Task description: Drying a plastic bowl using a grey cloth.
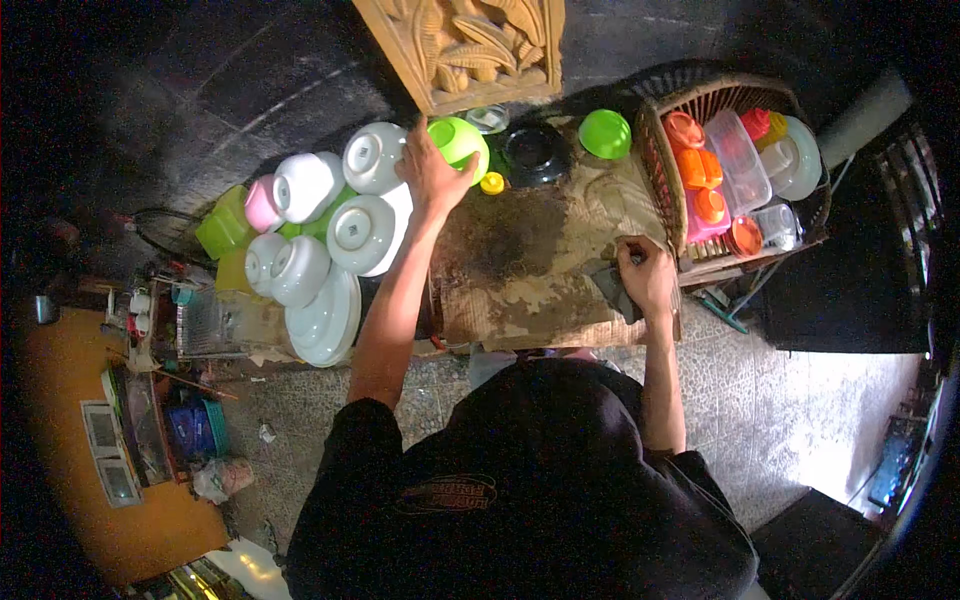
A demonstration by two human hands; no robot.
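Observation:
My left hand [436,178] reaches over the far side of the cardboard-covered tabletop [510,292], thumb and fingers around a light green plastic bowl [463,146]. White bowls turned upside down, one of them a large bowl [364,234], lie just left of that wrist. A small yellow cap [492,183] sits near the thumb. My right hand [646,274] is curled low over the cardboard, by a grey cloth-like patch [611,289]. Whether its fingers grip this patch is hidden. A second green bowl [605,134] rests upside down farther back.
A wicker basket [660,165] with plastic containers and lids stands on the right. A black round lid or plate [536,154] and a clear glass dish [488,118] lie at the back. Carved wood [480,52] juts in above. White plates [324,322] are stacked at the left front.

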